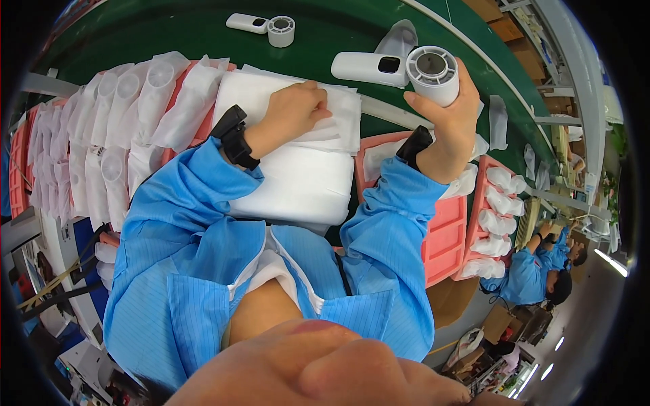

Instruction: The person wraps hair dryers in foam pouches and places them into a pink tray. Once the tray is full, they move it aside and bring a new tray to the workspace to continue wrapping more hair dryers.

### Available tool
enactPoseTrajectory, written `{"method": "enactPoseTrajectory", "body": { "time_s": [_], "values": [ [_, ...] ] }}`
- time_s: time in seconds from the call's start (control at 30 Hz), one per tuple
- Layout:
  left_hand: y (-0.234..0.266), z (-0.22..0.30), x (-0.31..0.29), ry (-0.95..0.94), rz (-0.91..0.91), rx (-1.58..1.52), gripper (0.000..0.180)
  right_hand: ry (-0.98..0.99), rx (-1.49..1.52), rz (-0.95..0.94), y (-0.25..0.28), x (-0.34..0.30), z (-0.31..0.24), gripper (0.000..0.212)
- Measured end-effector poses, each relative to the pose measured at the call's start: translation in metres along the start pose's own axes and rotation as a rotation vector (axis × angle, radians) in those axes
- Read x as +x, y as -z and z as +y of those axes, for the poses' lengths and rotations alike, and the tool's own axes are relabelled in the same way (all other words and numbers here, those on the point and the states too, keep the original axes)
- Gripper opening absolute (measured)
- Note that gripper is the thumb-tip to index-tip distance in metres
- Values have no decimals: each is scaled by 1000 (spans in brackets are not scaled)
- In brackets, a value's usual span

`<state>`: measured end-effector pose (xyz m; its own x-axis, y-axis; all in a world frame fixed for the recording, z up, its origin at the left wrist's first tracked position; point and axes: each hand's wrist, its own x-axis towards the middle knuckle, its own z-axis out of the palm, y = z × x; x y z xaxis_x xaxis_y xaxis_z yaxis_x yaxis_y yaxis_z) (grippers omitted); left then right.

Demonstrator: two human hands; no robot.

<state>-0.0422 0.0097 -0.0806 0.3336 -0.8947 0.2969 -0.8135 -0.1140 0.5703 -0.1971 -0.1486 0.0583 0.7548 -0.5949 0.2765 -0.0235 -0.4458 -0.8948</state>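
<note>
One fan (420,80) is gripped by its round end in my right hand (452,120), probably for steadiness. Whether my left hand (291,114) pinches the sheets (340,128), I can't tell.

Open green tabletop (318,57) between obstacles: far fan (273,30) left, held fan (418,76) right

A single view comes from the left one of two fisheye cameras worn side by side on the person's head. It looks steeply down past the person's blue jacket (203,298), whose chest sits near, in the middle. The left hand (292,111) and right hand (455,118) lie farther out, with the green table (156,34) reaching beyond them to the far side. The field is very wide: a grey metal frame (588,88) bends at right, and another person (525,277) appears small and tilted there.
</note>
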Motion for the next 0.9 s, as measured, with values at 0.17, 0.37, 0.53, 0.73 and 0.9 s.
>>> {"method": "enactPoseTrajectory", "body": {
  "time_s": [0.17, 0.37, 0.53, 0.73, 0.9],
  "values": [
    [9, -16, 4, 171, -114, -378, 19, 11, -11, 5, 7, -3, 1, 53],
    [22, -10, 5, 185, -144, -581, 22, -14, -48, -4, 13, -7, 1, 52],
    [38, -9, 12, 171, 7, -642, 22, -32, -69, -65, 5, -2, 1, 52],
    [72, 10, 9, 181, 342, -790, 16, 28, 156, -112, -38, 8, 1, 51],
    [73, 13, 12, 53, 581, -874, 15, 259, 37, -71, -84, 9, 9, 50]
  ]
}}
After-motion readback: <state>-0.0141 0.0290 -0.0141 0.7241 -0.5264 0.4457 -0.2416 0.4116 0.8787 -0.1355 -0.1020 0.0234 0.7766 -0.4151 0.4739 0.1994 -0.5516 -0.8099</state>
